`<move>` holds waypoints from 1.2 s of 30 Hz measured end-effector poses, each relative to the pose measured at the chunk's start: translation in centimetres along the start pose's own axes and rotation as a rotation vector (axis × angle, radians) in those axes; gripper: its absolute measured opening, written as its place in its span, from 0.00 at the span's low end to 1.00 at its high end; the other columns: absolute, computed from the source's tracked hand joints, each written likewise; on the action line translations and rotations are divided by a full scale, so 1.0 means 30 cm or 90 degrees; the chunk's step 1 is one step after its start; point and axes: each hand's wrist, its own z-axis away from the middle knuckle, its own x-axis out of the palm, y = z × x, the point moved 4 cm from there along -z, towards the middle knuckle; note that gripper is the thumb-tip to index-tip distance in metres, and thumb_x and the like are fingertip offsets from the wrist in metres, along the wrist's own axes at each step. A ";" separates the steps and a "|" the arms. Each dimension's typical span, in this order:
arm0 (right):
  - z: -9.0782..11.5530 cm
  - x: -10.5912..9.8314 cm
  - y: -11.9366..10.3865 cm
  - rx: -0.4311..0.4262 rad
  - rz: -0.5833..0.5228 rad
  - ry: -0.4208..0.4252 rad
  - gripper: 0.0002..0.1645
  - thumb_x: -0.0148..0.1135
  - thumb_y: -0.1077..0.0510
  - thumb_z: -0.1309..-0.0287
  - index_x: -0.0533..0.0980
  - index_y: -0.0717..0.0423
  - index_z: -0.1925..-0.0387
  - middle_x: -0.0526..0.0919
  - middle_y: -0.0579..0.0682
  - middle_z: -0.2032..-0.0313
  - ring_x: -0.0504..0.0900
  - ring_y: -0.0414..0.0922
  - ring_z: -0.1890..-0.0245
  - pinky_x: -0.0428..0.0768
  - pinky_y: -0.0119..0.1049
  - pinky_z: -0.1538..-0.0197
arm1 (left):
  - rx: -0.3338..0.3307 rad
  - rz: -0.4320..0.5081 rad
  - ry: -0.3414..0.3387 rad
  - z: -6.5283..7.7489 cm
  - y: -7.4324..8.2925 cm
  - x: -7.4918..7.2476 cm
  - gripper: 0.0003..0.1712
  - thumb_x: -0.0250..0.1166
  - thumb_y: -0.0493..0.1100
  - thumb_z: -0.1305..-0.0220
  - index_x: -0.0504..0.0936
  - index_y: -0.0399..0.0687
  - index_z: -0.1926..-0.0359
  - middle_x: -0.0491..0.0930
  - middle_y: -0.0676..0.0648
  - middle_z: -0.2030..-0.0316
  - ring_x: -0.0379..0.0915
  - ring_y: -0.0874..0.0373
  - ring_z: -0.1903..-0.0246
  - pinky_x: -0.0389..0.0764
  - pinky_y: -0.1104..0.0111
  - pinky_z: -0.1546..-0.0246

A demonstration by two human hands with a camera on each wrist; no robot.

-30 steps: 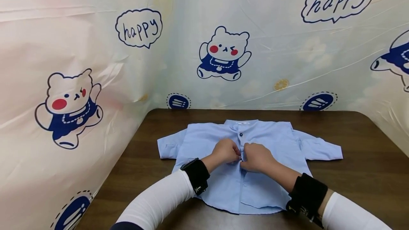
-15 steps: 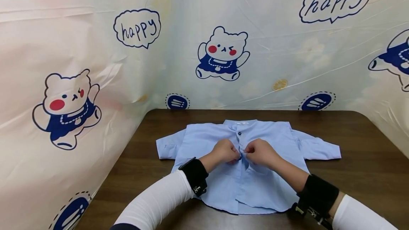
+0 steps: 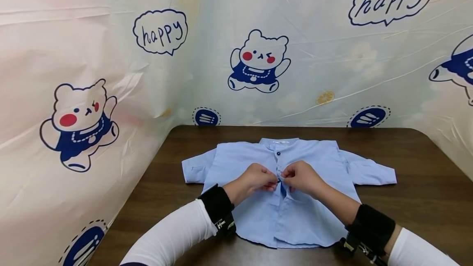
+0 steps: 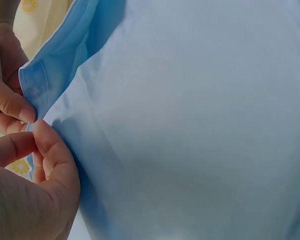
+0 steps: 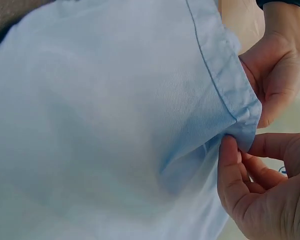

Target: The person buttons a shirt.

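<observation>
A light blue button-up shirt (image 3: 255,216) lies front up, collar away from me. My left hand (image 3: 256,177) pinches the shirt's front edge beside a small dark button (image 3: 278,180). Opposite it, my right hand (image 3: 301,175) grips the placket between thumb and fingers and lifts it a little. In the left wrist view, the left hand's fingertips (image 4: 42,127) meet the cloth just below the raised placket (image 4: 40,82). The right wrist view has the right thumb and fingers on the placket's edge (image 5: 245,125); the button is hidden there.
A higher dark button (image 3: 278,153) sits below the collar (image 3: 279,141). Both sleeves spread sideways on the brown wooden table (image 3: 414,208). Behind the table hangs a pale printed curtain (image 3: 314,65) with bear drawings.
My right hand has drawn back slightly to the right and now lifts the placket edge. The left wrist has dropped a little leftward, and the dark button shows between the hands.
</observation>
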 end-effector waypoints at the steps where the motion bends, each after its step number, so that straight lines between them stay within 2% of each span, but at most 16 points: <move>1: -0.001 0.001 0.001 0.002 -0.003 0.000 0.04 0.63 0.71 0.44 0.82 0.65 0.67 0.79 0.50 0.76 0.77 0.42 0.79 0.81 0.36 0.70 | -0.001 0.008 -0.001 0.003 0.000 0.000 0.04 0.65 0.30 0.41 0.81 0.35 0.72 0.80 0.45 0.78 0.77 0.61 0.79 0.81 0.71 0.73; 4: -0.002 0.003 0.004 0.016 -0.030 -0.003 0.04 0.62 0.69 0.42 0.82 0.65 0.66 0.80 0.51 0.74 0.78 0.43 0.76 0.83 0.36 0.68 | -0.010 0.030 -0.006 0.006 -0.004 -0.002 0.02 0.65 0.30 0.40 0.81 0.33 0.69 0.80 0.45 0.78 0.77 0.61 0.78 0.81 0.72 0.72; 9: -0.009 0.009 0.021 0.053 -0.127 -0.016 0.09 0.59 0.66 0.36 0.82 0.69 0.62 0.83 0.54 0.71 0.83 0.45 0.73 0.84 0.38 0.64 | -0.007 0.045 -0.027 0.002 -0.009 0.001 0.04 0.62 0.30 0.36 0.83 0.32 0.64 0.79 0.46 0.76 0.76 0.61 0.76 0.80 0.72 0.71; 12: -0.011 0.012 0.031 0.066 -0.153 -0.021 0.08 0.61 0.67 0.38 0.81 0.70 0.62 0.83 0.55 0.71 0.84 0.46 0.73 0.84 0.39 0.65 | -0.001 0.048 -0.039 0.003 -0.008 0.004 0.04 0.61 0.30 0.35 0.82 0.34 0.63 0.78 0.46 0.76 0.75 0.61 0.76 0.79 0.73 0.72; 19: -0.011 0.014 0.036 0.074 -0.152 -0.001 0.05 0.65 0.67 0.42 0.82 0.68 0.65 0.82 0.53 0.73 0.83 0.45 0.75 0.84 0.38 0.66 | 0.010 0.068 0.004 0.013 0.001 0.007 0.04 0.63 0.32 0.35 0.83 0.34 0.64 0.78 0.46 0.76 0.75 0.61 0.77 0.80 0.72 0.73; 22: -0.009 0.013 0.033 0.060 -0.145 0.006 0.04 0.66 0.68 0.43 0.81 0.68 0.66 0.82 0.53 0.74 0.83 0.45 0.75 0.84 0.39 0.66 | 0.018 0.075 0.023 0.016 0.007 0.010 0.09 0.64 0.38 0.35 0.83 0.33 0.66 0.79 0.46 0.77 0.76 0.61 0.78 0.81 0.71 0.72; 25: -0.006 0.012 0.030 0.047 -0.133 0.012 0.03 0.66 0.69 0.44 0.81 0.67 0.68 0.81 0.52 0.74 0.82 0.44 0.75 0.84 0.38 0.66 | 0.021 0.057 0.043 0.020 0.010 0.011 0.13 0.67 0.43 0.37 0.84 0.35 0.67 0.80 0.46 0.78 0.77 0.61 0.80 0.82 0.70 0.72; 32: -0.001 0.012 0.022 0.033 -0.086 0.037 0.03 0.69 0.67 0.47 0.82 0.63 0.70 0.82 0.51 0.76 0.81 0.44 0.76 0.84 0.37 0.65 | 0.059 0.006 0.083 0.022 0.015 0.016 0.05 0.69 0.33 0.43 0.85 0.33 0.70 0.81 0.45 0.78 0.76 0.61 0.81 0.83 0.69 0.73; 36: -0.002 0.013 0.020 0.032 -0.072 0.042 0.02 0.69 0.66 0.46 0.83 0.62 0.70 0.82 0.50 0.77 0.81 0.44 0.77 0.83 0.37 0.65 | 0.066 -0.030 0.095 0.022 0.015 0.016 0.05 0.68 0.33 0.42 0.85 0.33 0.71 0.81 0.45 0.77 0.76 0.61 0.81 0.83 0.69 0.73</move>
